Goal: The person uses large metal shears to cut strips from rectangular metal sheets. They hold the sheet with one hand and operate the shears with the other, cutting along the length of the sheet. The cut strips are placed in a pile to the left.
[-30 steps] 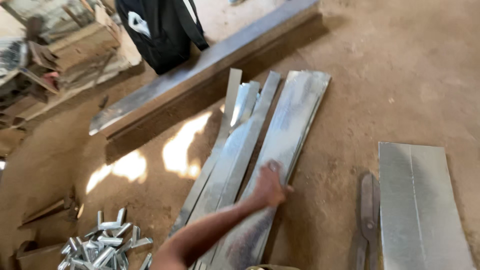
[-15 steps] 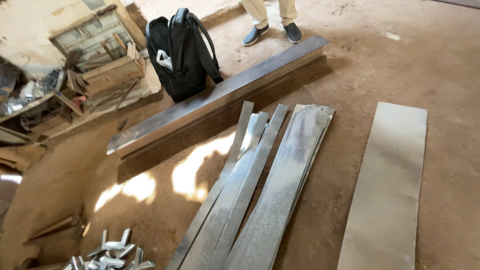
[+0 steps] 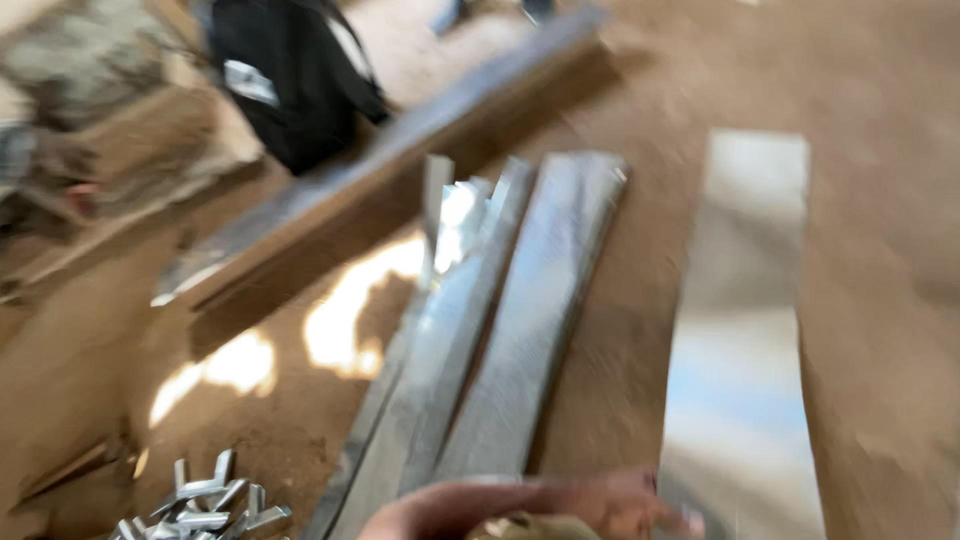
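Observation:
The view is blurred by motion. My left hand [image 3: 560, 503] shows at the bottom edge, lying sideways with its fingers pointing right. It is near the close ends of a bundle of long grey metal strips [image 3: 500, 330] on the dirt floor. Something tan sits just under the hand; I cannot tell what it is or whether the fingers hold it. A wide flat metal sheet [image 3: 745, 330] lies to the right of the strips, its near end by my fingertips. My right hand is out of view.
A long metal beam [image 3: 400, 150] lies diagonally beyond the strips. A black backpack [image 3: 290, 80] stands behind it. Wood scraps and clutter [image 3: 100, 160] fill the far left. A pile of small metal brackets [image 3: 200, 505] lies at bottom left. Another person's shoes [image 3: 490, 10] are at the top edge.
A second ago my hand rested on the strips, then it left the view. It is now back at the bottom edge, and the camera has swung downward.

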